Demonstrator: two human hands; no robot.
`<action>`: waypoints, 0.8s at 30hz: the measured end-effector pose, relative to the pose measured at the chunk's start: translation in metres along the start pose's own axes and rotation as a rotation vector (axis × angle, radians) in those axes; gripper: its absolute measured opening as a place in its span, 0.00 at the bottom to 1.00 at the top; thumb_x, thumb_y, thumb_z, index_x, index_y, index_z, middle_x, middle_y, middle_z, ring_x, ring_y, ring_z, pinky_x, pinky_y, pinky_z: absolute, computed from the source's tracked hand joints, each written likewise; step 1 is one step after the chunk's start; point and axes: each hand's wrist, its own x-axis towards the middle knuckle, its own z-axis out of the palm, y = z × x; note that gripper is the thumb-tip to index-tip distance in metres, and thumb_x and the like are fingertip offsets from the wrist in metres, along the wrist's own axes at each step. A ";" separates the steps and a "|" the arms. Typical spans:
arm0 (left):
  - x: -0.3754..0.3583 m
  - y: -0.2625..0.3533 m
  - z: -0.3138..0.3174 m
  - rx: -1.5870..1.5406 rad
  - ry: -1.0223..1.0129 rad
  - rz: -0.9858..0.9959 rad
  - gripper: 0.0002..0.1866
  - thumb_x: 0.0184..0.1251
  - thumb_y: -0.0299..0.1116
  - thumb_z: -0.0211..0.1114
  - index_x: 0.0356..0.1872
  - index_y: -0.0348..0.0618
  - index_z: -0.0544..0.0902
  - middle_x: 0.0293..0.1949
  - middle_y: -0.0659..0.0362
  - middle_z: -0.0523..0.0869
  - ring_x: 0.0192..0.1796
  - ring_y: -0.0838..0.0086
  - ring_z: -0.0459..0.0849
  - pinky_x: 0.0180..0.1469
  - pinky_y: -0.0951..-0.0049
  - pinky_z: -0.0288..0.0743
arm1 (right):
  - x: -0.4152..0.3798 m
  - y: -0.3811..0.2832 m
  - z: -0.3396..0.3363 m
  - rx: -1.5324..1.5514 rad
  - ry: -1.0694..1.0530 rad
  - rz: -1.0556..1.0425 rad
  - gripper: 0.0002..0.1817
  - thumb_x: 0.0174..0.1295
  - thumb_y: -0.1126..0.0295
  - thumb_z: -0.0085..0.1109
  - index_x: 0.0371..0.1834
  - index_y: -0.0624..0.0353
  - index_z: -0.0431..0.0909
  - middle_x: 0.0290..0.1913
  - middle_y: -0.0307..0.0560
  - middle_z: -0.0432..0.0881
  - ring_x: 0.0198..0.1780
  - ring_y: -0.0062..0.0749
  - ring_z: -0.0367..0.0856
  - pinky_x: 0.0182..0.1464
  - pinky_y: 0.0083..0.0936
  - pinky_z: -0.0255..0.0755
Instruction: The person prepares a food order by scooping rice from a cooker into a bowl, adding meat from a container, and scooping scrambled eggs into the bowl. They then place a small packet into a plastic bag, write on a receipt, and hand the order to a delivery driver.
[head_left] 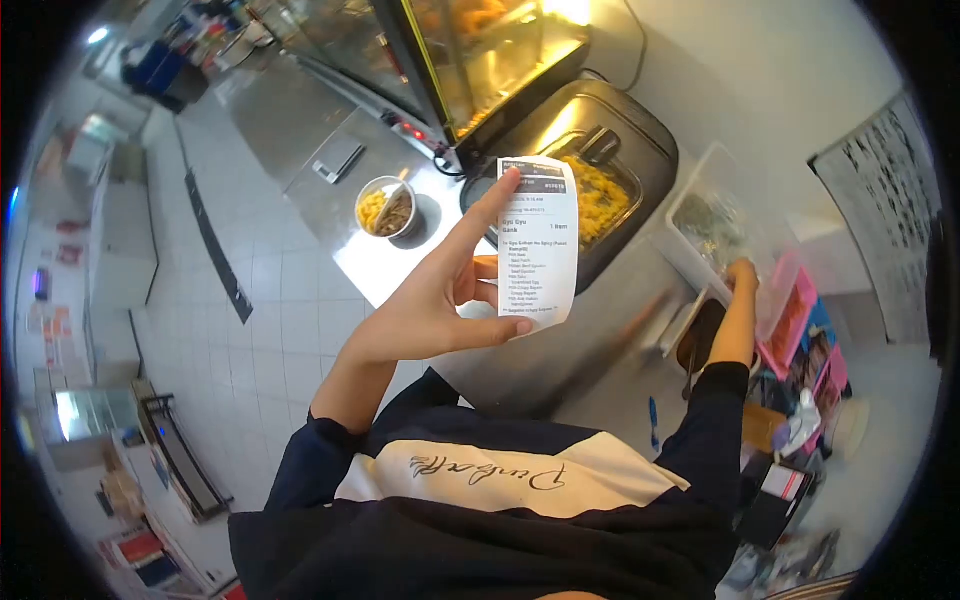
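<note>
My left hand holds up a printed paper receipt, gripped between the thumb at its lower edge and a finger at its top. Behind the paper, yellow scrambled egg shows in a black electric pan. My right hand reaches out to the near edge of a clear plastic tub with greenish contents in a bag; its fingertips are hidden. Under that forearm is a dark brown pot with a utensil handle. Left of the receipt stands a bowl with egg and brown meat.
A lit glass food warmer stands at the back. A small flat scale lies on the steel counter. Pink bins, a blue pen and a black box are at the right. A written whiteboard hangs on the wall.
</note>
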 end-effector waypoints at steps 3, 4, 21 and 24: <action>-0.001 -0.016 0.045 -0.015 0.066 0.007 0.54 0.37 0.16 0.68 0.69 0.42 0.46 0.70 0.51 0.48 0.61 0.66 0.68 0.53 0.66 0.74 | 0.000 -0.012 -0.032 0.090 0.077 -0.025 0.18 0.47 0.63 0.63 0.38 0.63 0.80 0.33 0.59 0.81 0.39 0.50 0.81 0.42 0.40 0.73; -0.003 -0.017 0.043 -0.030 0.079 0.002 0.54 0.37 0.16 0.68 0.69 0.42 0.46 0.70 0.51 0.48 0.61 0.65 0.68 0.53 0.66 0.74 | 0.019 -0.003 -0.012 0.087 0.108 -0.147 0.20 0.47 0.60 0.64 0.41 0.61 0.78 0.37 0.58 0.80 0.42 0.51 0.79 0.44 0.40 0.72; -0.034 -0.011 0.003 -0.033 0.105 0.103 0.55 0.32 0.18 0.68 0.68 0.40 0.49 0.68 0.46 0.51 0.63 0.64 0.65 0.51 0.67 0.76 | -0.002 0.057 -0.007 0.056 0.449 -0.212 0.07 0.56 0.73 0.52 0.36 0.63 0.73 0.37 0.58 0.79 0.39 0.55 0.77 0.41 0.43 0.71; -0.036 -0.007 -0.013 -0.052 0.083 0.091 0.55 0.31 0.18 0.68 0.68 0.39 0.49 0.68 0.46 0.51 0.63 0.64 0.65 0.50 0.68 0.76 | -0.019 0.048 -0.015 0.047 0.573 -0.442 0.08 0.53 0.75 0.52 0.36 0.65 0.73 0.35 0.58 0.78 0.35 0.56 0.76 0.40 0.43 0.70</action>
